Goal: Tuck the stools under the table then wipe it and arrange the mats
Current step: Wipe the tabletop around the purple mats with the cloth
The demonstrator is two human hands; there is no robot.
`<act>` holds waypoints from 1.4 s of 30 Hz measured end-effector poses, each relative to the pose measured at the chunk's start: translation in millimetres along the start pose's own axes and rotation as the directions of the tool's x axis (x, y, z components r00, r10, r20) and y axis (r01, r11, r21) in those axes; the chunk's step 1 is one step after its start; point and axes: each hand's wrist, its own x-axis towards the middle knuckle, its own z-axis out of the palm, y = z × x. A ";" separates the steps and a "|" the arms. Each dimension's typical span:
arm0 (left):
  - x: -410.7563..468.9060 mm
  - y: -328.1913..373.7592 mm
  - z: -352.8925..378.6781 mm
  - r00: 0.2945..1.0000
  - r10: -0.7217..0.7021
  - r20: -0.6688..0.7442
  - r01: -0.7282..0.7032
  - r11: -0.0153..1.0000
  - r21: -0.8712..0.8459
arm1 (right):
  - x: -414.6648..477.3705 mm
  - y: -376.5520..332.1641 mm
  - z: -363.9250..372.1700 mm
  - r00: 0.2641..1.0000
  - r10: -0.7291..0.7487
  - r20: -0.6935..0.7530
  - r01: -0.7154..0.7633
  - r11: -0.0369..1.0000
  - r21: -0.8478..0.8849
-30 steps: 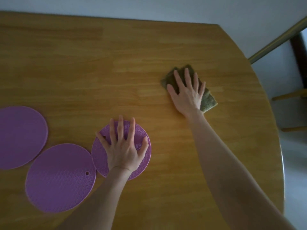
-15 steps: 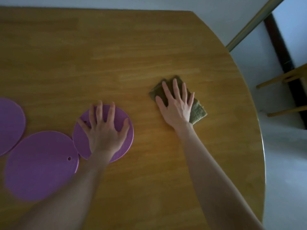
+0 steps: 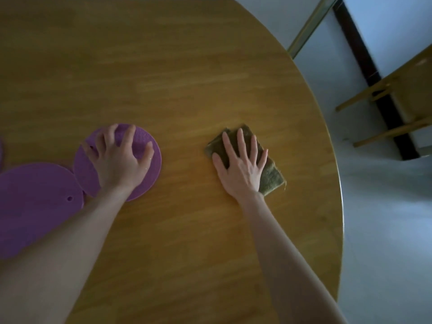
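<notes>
The table (image 3: 187, 66) is golden-brown wood with a rounded right edge, and its grain runs from left to right.

The left hand (image 3: 119, 160) rests on the small mat (image 3: 153, 176), a round purple disc with a fine embossed pattern. This mat lies in the left half of the table, about midway between the far and near edges. The fingers (image 3: 132, 132) are arched and spread, with the tips and thumb pressing down on the top face. Nothing is wrapped round the mat or pinched.

The mat's lower-left rim meets the big mat (image 3: 35, 202). That one is a wider purple disc, smoother to the eye, with a little hole near its right rim. It runs off the left edge of the view. A thin purple sliver (image 3: 0, 150) further along the left edge is probably a third mat, but too little shows to be sure.

The right hand (image 3: 240, 169) lies flat on the cloth (image 3: 272, 176), fingers straight and fanned wide, palm down. The cloth is olive-green, folded into a rough rectangle and frayed at its near corner. It sits right of the table's middle, well apart from the small mat and short of the right edge.

A wooden stool (image 3: 411, 78) stands on the pale floor beyond the right edge, clear of the table, its legs and rungs in view.
</notes>
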 end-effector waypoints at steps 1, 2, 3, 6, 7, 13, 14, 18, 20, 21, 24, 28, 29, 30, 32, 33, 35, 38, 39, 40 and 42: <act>0.5 -0.3 -1.1 1.000 0.005 0.022 -0.006 1.000 0.003 | 6.3 8.8 -3.2 1.000 -0.015 -0.002 0.014 1.000 -0.010; -0.6 -0.8 -2.6 0.999 0.015 0.052 -0.016 1.000 0.008 | 7.8 19.6 -6.1 1.000 -0.003 -0.006 0.003 1.000 -0.005; -0.7 -1.4 -4.1 0.996 0.022 0.089 -0.023 1.000 0.016 | 7.5 31.0 -8.7 0.999 0.031 -0.012 -0.031 0.999 0.009; -18.4 0.0 -11.1 0.984 0.017 0.178 -0.026 0.998 0.053 | -25.4 61.0 -12.0 0.979 0.200 -0.042 -0.197 0.978 0.068; -32.2 4.4 -13.4 0.982 0.019 0.189 -0.029 0.998 0.049 | -45.9 62.9 -9.3 0.969 0.241 -0.050 -0.238 0.969 0.068; -154.1 63.5 -13.1 0.948 0.211 0.238 -0.199 0.977 -0.072 | -119.3 24.3 12.7 0.997 0.076 0.022 -0.077 0.997 0.031; -172.7 70.3 -11.1 0.940 0.224 0.258 -0.213 0.974 -0.071 | -114.3 31.6 9.7 0.999 0.045 0.021 -0.045 0.999 0.017; -215.9 82.7 -5.5 0.924 0.194 0.329 -0.191 0.981 -0.041 | -99.0 83.2 -5.2 0.992 0.127 -0.001 -0.127 0.992 0.020; -223.5 85.2 -5.4 0.918 0.184 0.350 -0.192 0.981 -0.013 | -116.5 101.5 -5.6 0.978 0.207 -0.009 -0.206 0.977 0.046; -224.6 85.4 -5.3 0.916 0.185 0.355 -0.197 0.980 -0.002 | -130.3 102.4 -2.6 0.969 0.247 -0.022 -0.246 0.968 0.046; -225.4 85.5 -5.3 0.915 0.197 0.353 -0.218 0.976 0.020 | -172.2 79.7 10.2 0.960 0.280 -0.031 -0.279 0.960 0.026; -225.7 82.2 -2.7 0.916 0.210 0.342 -0.231 0.973 0.023 | -170.2 79.5 9.9 0.994 0.106 0.023 -0.106 0.994 -0.009; -226.8 82.0 -1.8 0.919 0.209 0.334 -0.229 0.973 0.020 | -164.0 92.7 5.7 0.995 0.102 0.015 -0.101 0.995 -0.014; -226.6 81.7 -1.2 0.922 0.206 0.329 -0.225 0.974 0.018 | -159.1 107.5 1.3 0.991 0.135 0.001 -0.135 0.991 -0.008; -226.9 82.3 -1.2 0.926 0.201 0.320 -0.216 0.976 0.012 | -163.1 136.1 -3.7 0.965 0.263 -0.017 -0.263 0.964 0.032; -226.8 82.5 -1.4 0.926 0.201 0.319 -0.216 0.976 0.010 | -171.2 144.8 -3.9 0.950 0.312 -0.023 -0.311 0.949 0.051; -226.6 82.6 -0.8 0.925 0.202 0.323 -0.217 0.976 0.011 | -197.0 145.8 -0.5 0.931 0.364 -0.030 -0.362 0.930 0.064; -225.9 82.8 -1.1 0.924 0.199 0.326 -0.204 0.979 -0.019 | -229.3 108.4 11.6 0.931 0.364 -0.009 -0.363 0.930 0.051; -224.8 82.4 -2.5 0.924 0.203 0.325 -0.200 0.979 -0.044 | -233.3 88.3 16.7 0.947 0.322 0.004 -0.322 0.946 0.044; -223.8 81.9 -4.0 0.923 0.209 0.323 -0.194 0.978 -0.078 | -233.0 69.2 21.8 0.965 0.262 0.017 -0.263 0.964 0.037; -224.9 73.7 -10.7 0.926 0.219 0.307 -0.184 0.973 -0.139 | -221.3 40.2 26.2 0.991 0.133 0.028 -0.134 0.991 0.017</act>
